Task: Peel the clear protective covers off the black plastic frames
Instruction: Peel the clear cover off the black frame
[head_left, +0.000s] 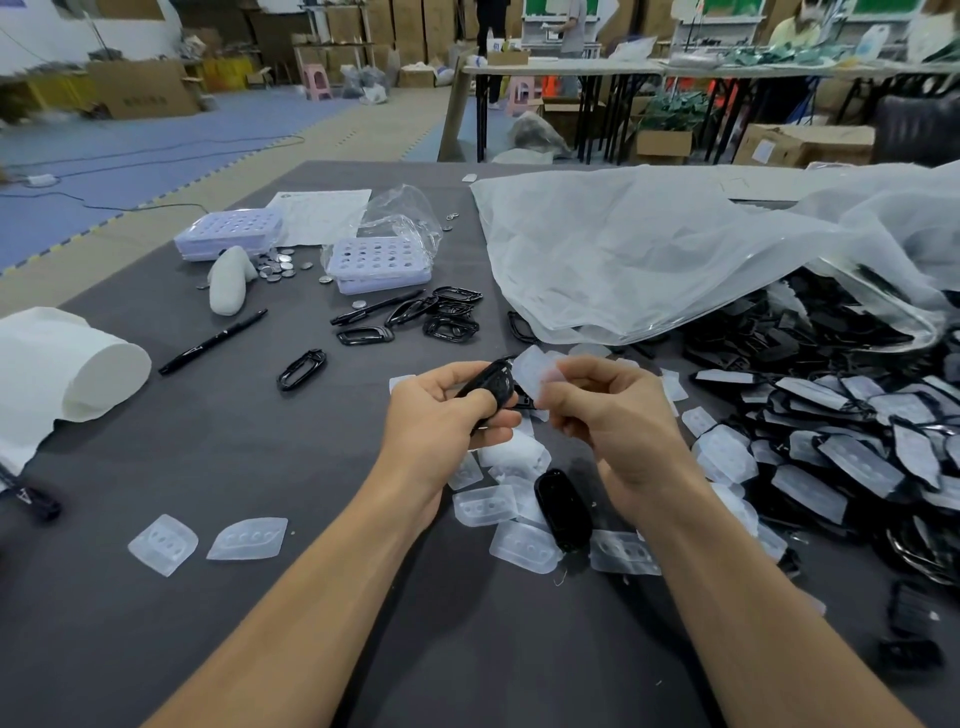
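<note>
The grey table carries a big clear bag slumped across its far right side. A heap of covered frames spills from the bag's mouth. Bare peeled frames lie just left of the bag.

In front of the bag, on the person's side, both hands are raised off the table. The left hand grips a black frame, its thumb and fingers curled round the frame's near end. The right hand pinches the clear cover by one edge, and the cover touches the frame's far end.

The frame looks light, stiff and glossy, so likely slippery. It is best held by its rim, across the narrow width. The cover seems thin, springy moulded plastic, and an edge or corner gives the surest hold. Shed covers lie below the hands, farther from the bag.
</note>
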